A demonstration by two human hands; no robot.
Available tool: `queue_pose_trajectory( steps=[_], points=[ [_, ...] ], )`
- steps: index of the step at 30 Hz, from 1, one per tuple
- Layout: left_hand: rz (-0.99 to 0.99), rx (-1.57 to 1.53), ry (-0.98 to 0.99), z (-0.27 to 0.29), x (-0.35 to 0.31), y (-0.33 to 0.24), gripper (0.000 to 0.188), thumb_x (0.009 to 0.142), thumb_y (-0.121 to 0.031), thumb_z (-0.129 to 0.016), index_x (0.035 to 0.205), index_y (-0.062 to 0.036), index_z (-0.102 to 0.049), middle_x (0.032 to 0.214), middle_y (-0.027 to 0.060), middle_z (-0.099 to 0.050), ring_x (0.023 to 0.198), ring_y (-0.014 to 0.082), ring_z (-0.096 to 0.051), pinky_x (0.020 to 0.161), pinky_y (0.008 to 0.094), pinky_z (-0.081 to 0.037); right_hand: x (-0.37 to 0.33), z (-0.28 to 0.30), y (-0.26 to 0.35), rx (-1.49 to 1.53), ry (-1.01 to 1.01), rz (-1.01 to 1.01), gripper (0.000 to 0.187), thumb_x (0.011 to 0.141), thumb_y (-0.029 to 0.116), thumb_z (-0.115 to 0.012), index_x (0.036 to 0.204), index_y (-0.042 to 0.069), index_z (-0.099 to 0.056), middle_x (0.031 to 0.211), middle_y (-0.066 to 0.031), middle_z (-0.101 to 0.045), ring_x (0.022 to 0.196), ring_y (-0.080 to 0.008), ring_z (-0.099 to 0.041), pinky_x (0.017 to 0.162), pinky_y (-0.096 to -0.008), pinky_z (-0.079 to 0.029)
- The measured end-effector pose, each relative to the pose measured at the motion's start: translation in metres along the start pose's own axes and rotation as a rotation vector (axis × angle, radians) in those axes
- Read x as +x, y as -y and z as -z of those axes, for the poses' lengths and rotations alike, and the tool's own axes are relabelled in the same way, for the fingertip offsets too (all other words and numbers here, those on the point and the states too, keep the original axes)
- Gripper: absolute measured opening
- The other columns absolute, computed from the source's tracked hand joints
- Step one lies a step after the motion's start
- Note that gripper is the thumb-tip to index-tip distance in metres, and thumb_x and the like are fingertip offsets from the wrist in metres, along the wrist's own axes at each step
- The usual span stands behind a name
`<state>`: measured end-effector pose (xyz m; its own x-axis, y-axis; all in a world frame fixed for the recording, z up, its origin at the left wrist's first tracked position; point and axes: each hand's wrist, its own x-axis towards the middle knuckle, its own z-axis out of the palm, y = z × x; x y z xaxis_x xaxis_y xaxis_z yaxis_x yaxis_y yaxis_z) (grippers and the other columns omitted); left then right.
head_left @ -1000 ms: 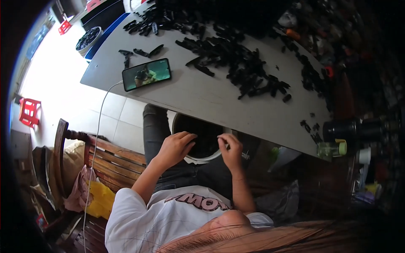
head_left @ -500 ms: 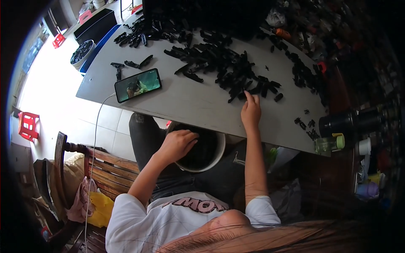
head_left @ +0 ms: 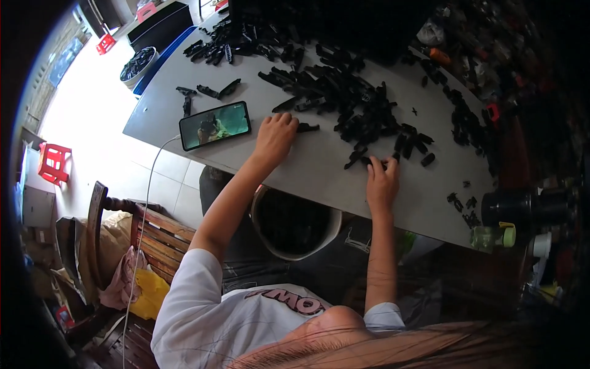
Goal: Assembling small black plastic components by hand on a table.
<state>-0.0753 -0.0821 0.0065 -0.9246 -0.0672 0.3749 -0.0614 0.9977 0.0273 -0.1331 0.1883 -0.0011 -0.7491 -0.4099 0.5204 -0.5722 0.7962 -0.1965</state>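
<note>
My left hand [head_left: 275, 138] lies flat on the grey table [head_left: 319, 178], fingers apart, just left of a loose black plastic part [head_left: 308, 128] and right of a phone [head_left: 215, 125] with a lit screen. Further right, my right hand [head_left: 382, 183] has its fingertips closed on a small black part [head_left: 367, 161] at the near edge of a big pile of black plastic parts [head_left: 344, 98]. A round white-rimmed basin [head_left: 295, 224] with a dark inside rests on my lap under the table edge, between my forearms.
A white cable [head_left: 144, 203] runs from the phone down to the floor. More black parts lie scattered at the right [head_left: 467, 129]. A dark bottle [head_left: 522, 208] stands at the right table end. A wooden chair [head_left: 123, 227] with cloths and a red stool [head_left: 54, 163] are on the left.
Both hands left the basin on my lap. The right one went up to the pile first, then the left one came up onto the table beside the phone.
</note>
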Motion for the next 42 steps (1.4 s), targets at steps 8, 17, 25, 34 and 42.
queue_pose_trajectory(
  steps=[8,17,25,34,42],
  points=[
    [0.21,-0.541,-0.075,0.014,-0.035,-0.018,0.015,0.085,-0.01,-0.047,0.098,-0.0024,-0.044,0.08,0.0174,-0.053,0.078,0.0368,-0.053,0.067,0.041,-0.042,-0.003,0.003,-0.001,0.154,-0.241,0.114,0.02,0.09,0.013,-0.05,0.108,0.005,-0.053,0.094,-0.0099,-0.055,0.084,-0.0275,-0.053,0.068,-0.0364,-0.045],
    [0.36,-1.371,0.09,0.032,-0.077,-0.04,0.024,0.096,-0.025,-0.041,0.086,-0.0037,-0.044,0.061,0.0017,-0.039,0.055,0.0135,-0.039,0.052,0.0275,-0.033,-0.032,0.021,0.076,1.497,0.17,-0.465,0.014,0.091,0.014,-0.049,0.103,0.005,-0.05,0.075,-0.0025,-0.051,0.059,-0.0111,-0.046,0.055,-0.0251,-0.04],
    [0.628,-1.865,0.391,0.05,-0.085,-0.078,0.025,0.097,-0.03,-0.038,0.083,-0.0098,-0.042,0.064,-0.0047,-0.034,0.054,0.006,-0.032,0.049,0.0204,-0.027,-0.036,0.035,0.096,1.989,0.255,-0.655,0.028,0.087,0.029,-0.058,0.098,0.005,-0.049,0.066,-0.0017,-0.045,0.057,-0.0124,-0.043,0.057,-0.0263,-0.037],
    [0.348,-1.546,0.341,0.055,-0.098,-0.083,0.025,0.096,-0.017,-0.037,0.109,0.0003,-0.049,0.064,0.0012,-0.049,0.054,0.0075,-0.044,0.052,0.0224,-0.038,-0.049,0.05,0.087,1.431,0.284,-0.448,0.016,0.087,0.018,-0.059,0.09,0.003,-0.054,0.073,0.0003,-0.052,0.059,-0.0055,-0.045,0.053,-0.019,-0.037],
    [0.044,-1.363,0.282,0.061,-0.106,-0.087,0.042,0.084,-0.007,-0.05,0.122,0.0044,-0.038,0.093,0.0205,-0.057,0.082,0.0291,-0.057,0.076,0.0324,-0.044,-0.036,0.062,0.102,0.813,-0.005,0.132,0.031,0.082,0.018,-0.065,0.106,0.0,-0.055,0.068,-0.0056,-0.053,0.062,-0.0123,-0.052,0.06,-0.0244,-0.043]
  ],
)
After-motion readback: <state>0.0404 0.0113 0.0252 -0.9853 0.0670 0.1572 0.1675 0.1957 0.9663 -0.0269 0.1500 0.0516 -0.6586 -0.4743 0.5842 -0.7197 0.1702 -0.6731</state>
